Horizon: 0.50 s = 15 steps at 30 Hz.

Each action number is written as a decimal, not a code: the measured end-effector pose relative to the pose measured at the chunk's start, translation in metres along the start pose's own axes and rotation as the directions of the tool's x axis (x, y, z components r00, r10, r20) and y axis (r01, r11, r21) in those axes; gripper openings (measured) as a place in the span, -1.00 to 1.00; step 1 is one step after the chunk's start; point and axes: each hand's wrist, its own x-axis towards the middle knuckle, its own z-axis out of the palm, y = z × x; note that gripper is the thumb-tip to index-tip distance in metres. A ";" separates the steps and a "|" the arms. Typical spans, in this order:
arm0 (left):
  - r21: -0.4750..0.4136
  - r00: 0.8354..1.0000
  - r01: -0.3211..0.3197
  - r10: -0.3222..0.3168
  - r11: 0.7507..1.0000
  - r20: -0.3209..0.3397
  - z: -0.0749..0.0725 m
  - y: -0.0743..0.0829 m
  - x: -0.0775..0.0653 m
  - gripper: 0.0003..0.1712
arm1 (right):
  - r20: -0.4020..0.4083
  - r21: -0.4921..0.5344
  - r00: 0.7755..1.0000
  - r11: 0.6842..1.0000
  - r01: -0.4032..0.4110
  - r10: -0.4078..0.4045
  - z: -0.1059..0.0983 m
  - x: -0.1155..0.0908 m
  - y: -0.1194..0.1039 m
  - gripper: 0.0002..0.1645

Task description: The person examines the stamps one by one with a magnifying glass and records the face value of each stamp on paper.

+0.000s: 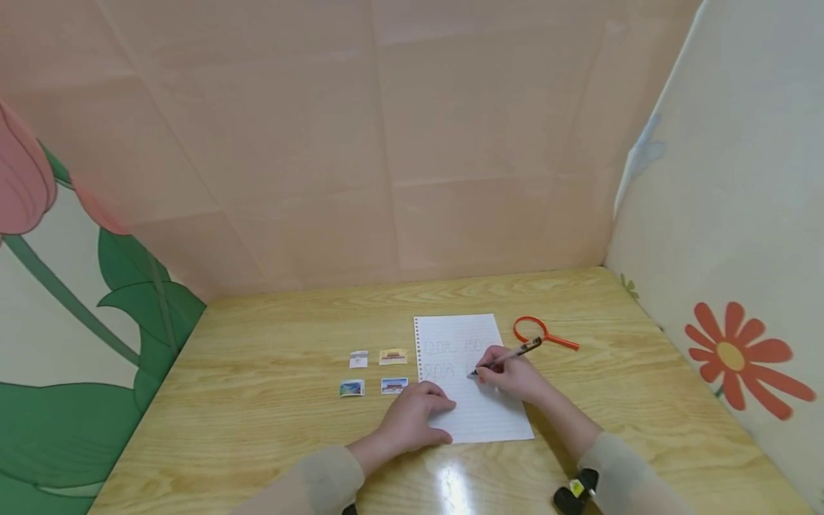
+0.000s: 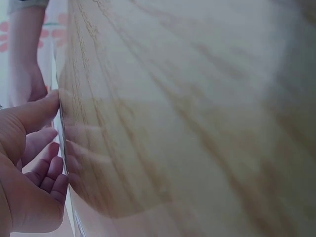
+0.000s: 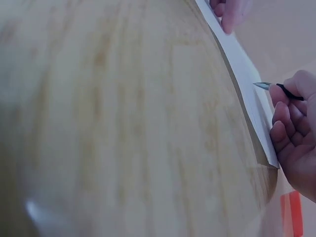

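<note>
A sheet of lined paper with punched holes down its left edge lies on the table, and faint large characters are written on its upper half. My right hand pinches a pen with a dark end, its tip at the second written row. In the right wrist view the pen's metal tip points at the paper. My left hand rests on the sheet's lower left edge, thumb and fingers spread apart. Just left of the sheet are several small stamp-like pictures, one of them a red-roofed building picture.
A red magnifying glass lies right of the paper, close beyond my right hand. Behind the wooden table stands a pink covered wall. A white panel with a red flower borders the right side.
</note>
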 end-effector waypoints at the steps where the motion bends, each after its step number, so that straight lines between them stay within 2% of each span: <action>1: -0.001 1.000 0.001 -0.001 1.000 -0.001 0.000 0.000 0.000 -0.43 | -0.007 0.006 1.000 1.000 -0.008 0.008 0.000 0.000 0.000 -0.91; 9: 0.001 1.000 0.001 -0.001 1.000 -0.004 0.001 0.000 0.000 -0.42 | -0.101 0.025 0.988 0.993 -0.113 0.115 -0.003 -0.002 0.000 -0.93; 15: 0.016 1.000 -0.003 0.003 1.000 0.001 0.001 -0.002 0.000 -0.42 | -0.100 0.001 0.985 0.990 -0.140 0.140 -0.005 -0.003 0.000 -0.93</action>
